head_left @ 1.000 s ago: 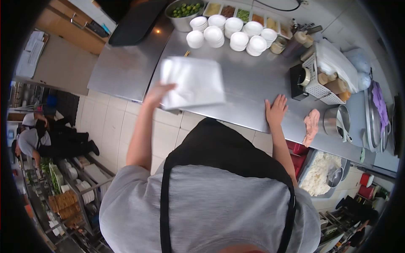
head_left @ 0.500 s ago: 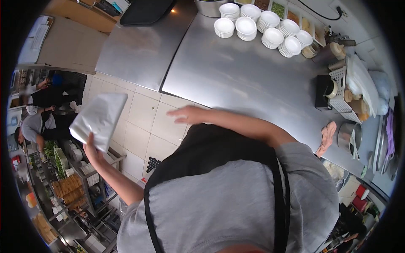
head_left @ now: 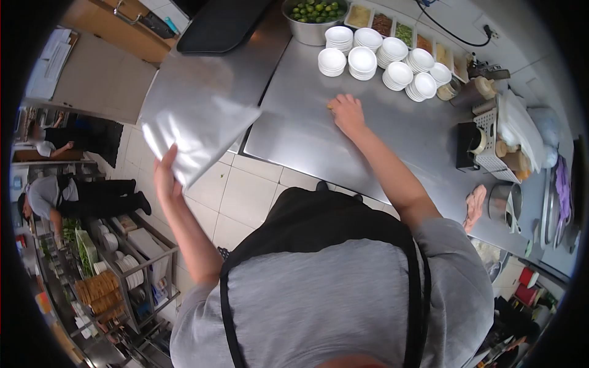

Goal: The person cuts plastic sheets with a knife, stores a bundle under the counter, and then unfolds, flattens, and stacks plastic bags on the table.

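My left hand point(head_left: 165, 176) grips a packet of shiny, whitish plastic sheets or bags point(head_left: 199, 138) by its lower edge, and the packet tilts up over the table's front edge. On the right side, my right hand point(head_left: 348, 115) is at the steel table point(head_left: 380, 135), its fingers curled. A small yellow-orange thing point(head_left: 330, 107) shows at its fingertips, too small to name. Beyond that hand stand several stacks of white bowls point(head_left: 362, 59).
Behind the bowls are a pot of green limes point(head_left: 307, 32) and trays of toppings point(head_left: 381, 24). A black tray point(head_left: 215, 30) lies at the far left. At right stand a white basket point(head_left: 486, 138) and a metal pot point(head_left: 504, 199). A co-worker point(head_left: 46, 196) bends over a counter at left.
My right hand has moved forward from above the floor to the table, its fingers now curled round a small yellow thing. The left hand has carried the plastic packet rightward and forward.
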Demonstrator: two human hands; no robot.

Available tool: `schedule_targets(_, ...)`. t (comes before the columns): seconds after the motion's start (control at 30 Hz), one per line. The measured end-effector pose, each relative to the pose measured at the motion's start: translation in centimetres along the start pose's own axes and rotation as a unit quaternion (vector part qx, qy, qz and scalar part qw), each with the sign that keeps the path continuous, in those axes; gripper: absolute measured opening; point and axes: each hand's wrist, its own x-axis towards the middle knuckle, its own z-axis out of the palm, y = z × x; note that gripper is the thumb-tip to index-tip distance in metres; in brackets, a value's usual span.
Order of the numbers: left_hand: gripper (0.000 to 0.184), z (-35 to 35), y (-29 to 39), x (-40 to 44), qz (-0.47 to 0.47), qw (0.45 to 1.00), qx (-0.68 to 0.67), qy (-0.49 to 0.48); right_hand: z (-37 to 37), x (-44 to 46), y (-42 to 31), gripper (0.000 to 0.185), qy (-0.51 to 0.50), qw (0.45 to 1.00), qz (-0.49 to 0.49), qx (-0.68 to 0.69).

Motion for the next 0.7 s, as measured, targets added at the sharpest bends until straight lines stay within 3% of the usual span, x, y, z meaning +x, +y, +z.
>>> schedule_targets(0.03,0.043,2.0,-0.1,1.1,-0.010,0.999,-0.029,-0.034,-0.9,-1.0,0.9,0.019,0.002,1.000,0.006,-0.004)
schedule_targets(0.1,0.040,6.0,-1.0,2.8,0.009,0.990,-0.092,-0.108,-3.5,-2.9,2.7,0.017,-0.021,0.991,0.123,0.038)
schedule_targets(0.27,0.036,14.1,-11.3,3.8,-0.095,0.951,-0.276,-0.103,-6.9,-8.4,8.7,0.015,0.089,0.970,0.215,0.065)
schedule_targets(0.33,0.035,15.0,-17.6,4.1,-0.193,0.935,-0.281,-0.096,-8.6,-10.3,11.1,0.014,0.123,0.961,0.245,0.035)
schedule_targets(0.4,0.037,14.4,-23.1,4.5,-0.193,0.948,-0.236,-0.096,-9.7,-11.6,12.7,0.016,0.094,0.950,0.295,0.036)
schedule_targets(0.53,0.037,14.0,-22.9,4.1,-0.228,0.940,-0.226,-0.120,-11.2,-12.8,17.8,0.014,0.105,0.943,0.308,-0.066)
schedule_targets(0.63,0.038,13.8,-22.4,3.6,-0.222,0.949,-0.208,-0.081,-12.9,-12.9,20.8,0.016,0.105,0.936,0.319,-0.102)
schedule_targets(0.7,0.038,12.9,-23.0,3.5,-0.227,0.946,-0.218,-0.084,-15.3,-13.0,21.8,0.017,0.160,0.936,0.297,-0.103)
